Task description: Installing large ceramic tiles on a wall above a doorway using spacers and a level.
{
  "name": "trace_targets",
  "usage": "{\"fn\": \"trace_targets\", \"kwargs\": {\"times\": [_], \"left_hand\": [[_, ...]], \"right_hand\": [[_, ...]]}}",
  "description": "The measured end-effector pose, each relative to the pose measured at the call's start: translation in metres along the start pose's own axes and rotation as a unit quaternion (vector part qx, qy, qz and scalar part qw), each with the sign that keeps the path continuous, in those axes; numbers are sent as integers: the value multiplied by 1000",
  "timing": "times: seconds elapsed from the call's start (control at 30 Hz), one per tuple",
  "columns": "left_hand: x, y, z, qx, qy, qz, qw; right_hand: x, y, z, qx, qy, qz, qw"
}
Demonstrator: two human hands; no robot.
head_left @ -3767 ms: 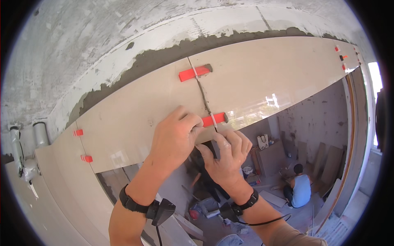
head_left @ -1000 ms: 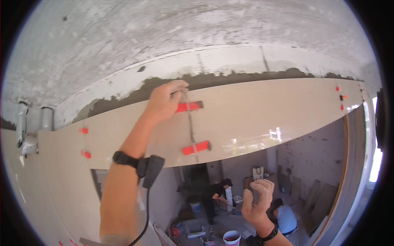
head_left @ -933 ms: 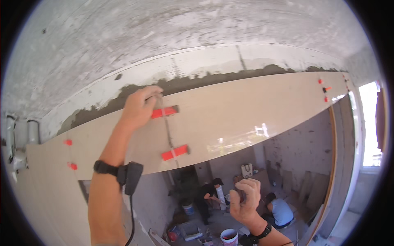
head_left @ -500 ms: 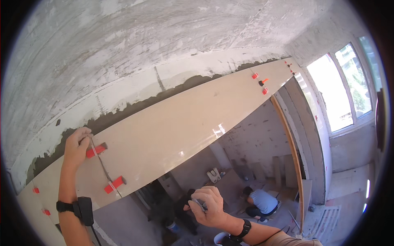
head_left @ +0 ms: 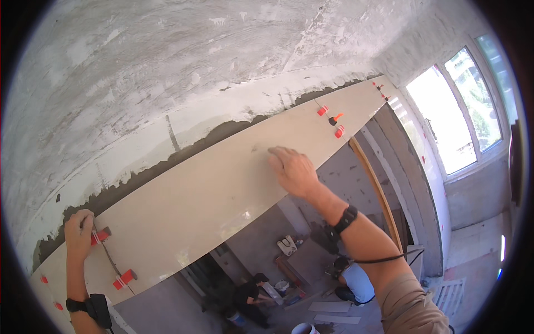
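A long row of glossy beige wall tiles [head_left: 183, 206] runs diagonally above an opening. At its left end my left hand [head_left: 79, 229] is closed at the top edge, fingers curled beside a tile joint; what they pinch, if anything, is hidden. A red levelling wedge [head_left: 100, 236] sits just beside these fingers, and a second red wedge [head_left: 125, 278] crosses the same joint lower down. My right hand [head_left: 296, 172] reaches over the middle of the tiles, fingers bent toward the surface near a small grey smudge [head_left: 255, 148]. Its palm side is turned away, hiding what it holds.
Grey mortar [head_left: 161, 167] lines the tiles' upper edge. More red wedges [head_left: 339, 132] and an orange-handled clip [head_left: 335, 119] mark a joint at right. Below, a person in blue [head_left: 357, 283] and one in black [head_left: 250, 298] crouch near buckets. A wooden strip [head_left: 378, 189] edges the opening.
My right hand has risen from below the tiles up to their face; a small grey thing showed in it before. My left hand stays by its joint. The view has shifted rightward.
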State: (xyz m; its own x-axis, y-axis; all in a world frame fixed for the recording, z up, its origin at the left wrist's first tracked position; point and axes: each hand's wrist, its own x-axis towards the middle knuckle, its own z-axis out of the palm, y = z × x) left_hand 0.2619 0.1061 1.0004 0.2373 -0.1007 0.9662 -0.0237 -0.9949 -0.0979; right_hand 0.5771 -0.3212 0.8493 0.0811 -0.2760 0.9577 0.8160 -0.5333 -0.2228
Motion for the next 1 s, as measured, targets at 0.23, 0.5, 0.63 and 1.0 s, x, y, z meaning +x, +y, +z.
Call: {"fn": "trace_targets", "kwargs": {"times": [0.23,0.5,0.63,1.0], "left_hand": [[-14,-14,10,74,93,90,989],[-27,-21,16,-6,88,25,996],[-23,-11,23,-40,91,-44,994],[-29,-9,24,34,95,-45,994]], "right_hand": [[70,105,-35,-189,-63,31,980],[152,158,-66,-285,-129,154,937],[179,192,-58,-319,-155,151,923],[199,199,-49,-378,-171,101,904]]}}
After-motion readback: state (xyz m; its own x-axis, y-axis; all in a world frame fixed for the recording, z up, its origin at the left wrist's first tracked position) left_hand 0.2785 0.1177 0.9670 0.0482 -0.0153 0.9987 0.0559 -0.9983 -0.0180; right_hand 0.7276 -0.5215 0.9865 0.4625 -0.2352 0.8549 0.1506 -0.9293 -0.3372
